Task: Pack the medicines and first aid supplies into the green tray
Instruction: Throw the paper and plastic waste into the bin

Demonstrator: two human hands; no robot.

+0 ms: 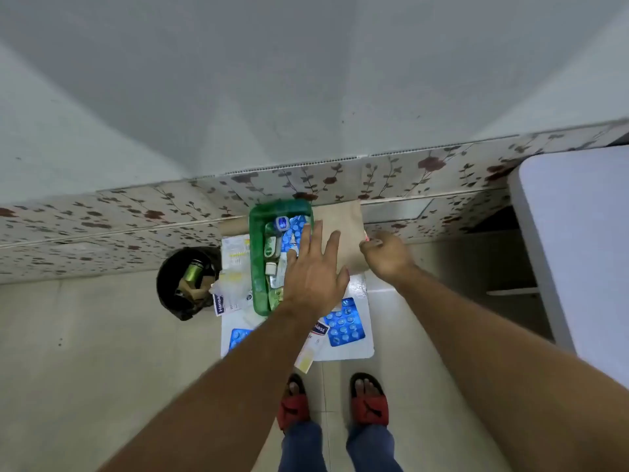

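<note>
The green tray [257, 247] stands on a small white table [364, 301], holding small bottles [272, 245], blue blister packs [296, 226] and sachets. My left hand [315, 274] hovers flat over the tray's right side, fingers spread, holding nothing. My right hand [386, 255] is at the right edge of a brown paper bag [347, 226], fingers pinched on a small pink-and-white item that is mostly hidden. A blue blister pack [343, 323] and a plaster box [318, 330] lie at the table's front. Another blister pack [240, 337] lies front left.
A Hansaplast box [219, 304] and plastic packets [235, 257] lie left of the tray. A black waste bin [187, 282] with rubbish stands on the floor at the left. A white table [578, 240] is at the right. A floral-tiled wall runs behind.
</note>
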